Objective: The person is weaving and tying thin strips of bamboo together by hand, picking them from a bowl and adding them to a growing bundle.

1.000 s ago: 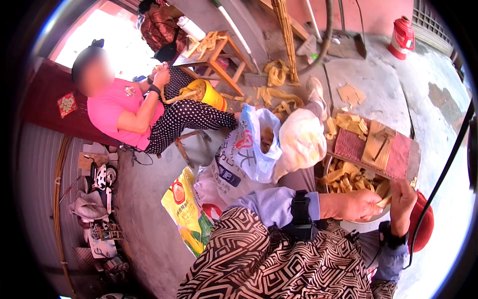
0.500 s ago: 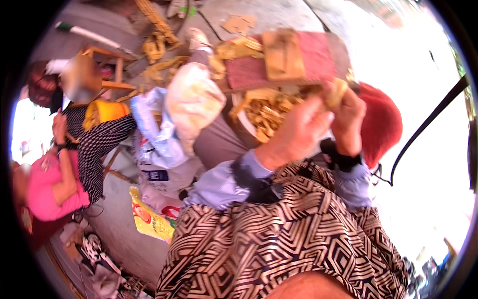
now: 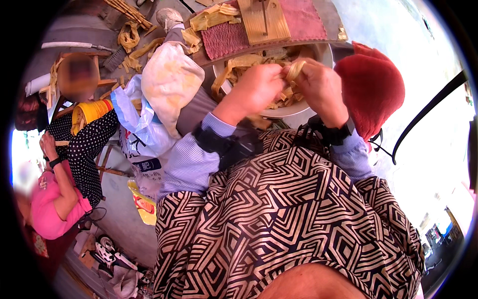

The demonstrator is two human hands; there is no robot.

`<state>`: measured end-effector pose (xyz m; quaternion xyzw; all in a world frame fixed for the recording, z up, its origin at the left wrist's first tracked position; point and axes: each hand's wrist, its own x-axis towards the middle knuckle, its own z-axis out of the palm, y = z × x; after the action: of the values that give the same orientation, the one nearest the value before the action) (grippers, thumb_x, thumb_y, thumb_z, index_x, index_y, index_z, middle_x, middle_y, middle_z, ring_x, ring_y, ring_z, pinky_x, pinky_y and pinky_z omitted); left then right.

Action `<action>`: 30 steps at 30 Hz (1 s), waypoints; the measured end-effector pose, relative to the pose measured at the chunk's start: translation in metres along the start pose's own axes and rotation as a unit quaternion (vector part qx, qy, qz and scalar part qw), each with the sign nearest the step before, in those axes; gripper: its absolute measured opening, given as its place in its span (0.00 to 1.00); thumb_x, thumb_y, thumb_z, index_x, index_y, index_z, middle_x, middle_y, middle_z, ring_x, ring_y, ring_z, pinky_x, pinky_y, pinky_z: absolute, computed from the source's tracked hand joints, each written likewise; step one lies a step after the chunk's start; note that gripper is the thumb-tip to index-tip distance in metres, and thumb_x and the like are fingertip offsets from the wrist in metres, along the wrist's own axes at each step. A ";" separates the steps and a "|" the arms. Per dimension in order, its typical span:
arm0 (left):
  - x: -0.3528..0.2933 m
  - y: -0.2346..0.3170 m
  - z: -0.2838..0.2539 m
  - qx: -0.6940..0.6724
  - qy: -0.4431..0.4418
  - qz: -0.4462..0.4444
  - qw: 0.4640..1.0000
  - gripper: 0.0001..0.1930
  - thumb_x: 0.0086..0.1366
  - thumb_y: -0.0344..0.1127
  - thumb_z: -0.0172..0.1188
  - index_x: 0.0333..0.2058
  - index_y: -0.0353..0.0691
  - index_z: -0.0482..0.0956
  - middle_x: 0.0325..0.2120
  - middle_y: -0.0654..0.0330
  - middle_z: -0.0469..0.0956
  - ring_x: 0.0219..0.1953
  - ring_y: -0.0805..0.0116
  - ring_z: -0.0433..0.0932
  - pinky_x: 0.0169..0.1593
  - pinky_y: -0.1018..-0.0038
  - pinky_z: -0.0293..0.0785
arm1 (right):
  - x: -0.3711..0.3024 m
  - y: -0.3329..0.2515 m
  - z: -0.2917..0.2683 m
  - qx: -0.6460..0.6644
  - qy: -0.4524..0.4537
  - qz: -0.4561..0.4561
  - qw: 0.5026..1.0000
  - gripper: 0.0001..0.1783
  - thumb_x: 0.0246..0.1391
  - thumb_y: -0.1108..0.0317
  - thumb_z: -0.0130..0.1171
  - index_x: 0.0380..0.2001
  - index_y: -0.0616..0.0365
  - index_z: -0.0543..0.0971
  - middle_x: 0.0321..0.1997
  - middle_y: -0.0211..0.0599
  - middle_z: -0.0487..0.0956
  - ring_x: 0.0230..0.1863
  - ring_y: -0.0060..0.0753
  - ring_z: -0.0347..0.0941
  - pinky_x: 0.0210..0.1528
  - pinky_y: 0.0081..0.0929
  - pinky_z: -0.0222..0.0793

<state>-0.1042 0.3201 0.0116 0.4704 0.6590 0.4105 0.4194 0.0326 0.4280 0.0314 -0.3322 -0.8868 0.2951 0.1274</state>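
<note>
My left hand (image 3: 255, 90) and my right hand (image 3: 322, 90) meet over a pale basin (image 3: 289, 112). Between them is a folded pale-yellow strip (image 3: 296, 71), pinched by the fingers of both; its lower part is hidden. In the basin lie many loose yellow-brown strips (image 3: 238, 65), flat and curled, whose material I cannot make out. Just beyond the basin stands a low bench with a red textured cloth (image 3: 224, 41). On that cloth rests a wooden block (image 3: 273, 27) with a thin metal rod upon it. A bunch of strips (image 3: 213, 18) sits left of the block.
A red cloth-covered thing (image 3: 371, 89) stands right of the basin. My left knee wears a stained white cloth (image 3: 172, 82), beside plastic bags (image 3: 142, 134). More strips (image 3: 128, 37) lie on the floor. At far left a co-worker in pink (image 3: 57, 204) sits with strips on the lap.
The view has shifted, so the bench sits higher in it. My hands have drawn level over the basin, and the strip, earlier raised at my right fingers, is now between both hands.
</note>
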 end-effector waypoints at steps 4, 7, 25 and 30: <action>-0.003 0.009 0.009 0.354 0.148 0.144 0.912 0.03 0.57 0.28 0.53 0.30 0.42 0.75 0.26 0.64 0.76 0.28 0.59 0.74 0.27 0.65 0.69 | -0.008 0.015 0.021 0.296 -0.146 0.200 0.922 0.19 0.59 0.54 0.55 0.27 0.60 0.81 0.28 0.37 0.81 0.27 0.37 0.77 0.29 0.29 0.69; -0.001 0.006 0.011 0.314 0.166 0.161 0.921 0.11 0.55 0.26 0.54 0.38 0.40 0.77 0.34 0.63 0.79 0.39 0.60 0.75 0.38 0.67 0.72 | -0.009 0.007 0.020 0.608 -0.191 0.297 0.711 0.14 0.61 0.59 0.52 0.40 0.58 0.79 0.40 0.33 0.79 0.40 0.30 0.76 0.43 0.27 0.72; 0.013 0.012 0.026 -0.139 0.182 -0.041 0.973 0.13 0.68 0.40 0.50 0.32 0.36 0.75 0.21 0.61 0.72 0.18 0.68 0.69 0.23 0.75 0.63 | 0.009 -0.005 0.014 0.297 0.137 -0.019 0.945 0.05 0.47 0.80 0.59 0.30 0.67 0.79 0.46 0.40 0.74 0.42 0.35 0.72 0.45 0.25 0.68; -0.029 0.030 0.016 -0.539 0.004 -0.216 0.814 0.13 0.71 0.41 0.47 0.39 0.37 0.73 0.17 0.71 0.61 0.14 0.84 0.51 0.17 0.85 0.47 | 0.011 -0.012 0.007 0.312 0.145 0.006 0.939 0.04 0.50 0.78 0.58 0.29 0.69 0.79 0.43 0.34 0.72 0.40 0.23 0.70 0.42 0.16 0.65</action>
<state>-0.0749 0.3013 0.0396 0.0129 0.4188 0.6004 0.6811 0.0157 0.4253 0.0336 -0.3197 -0.7200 0.5066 0.3504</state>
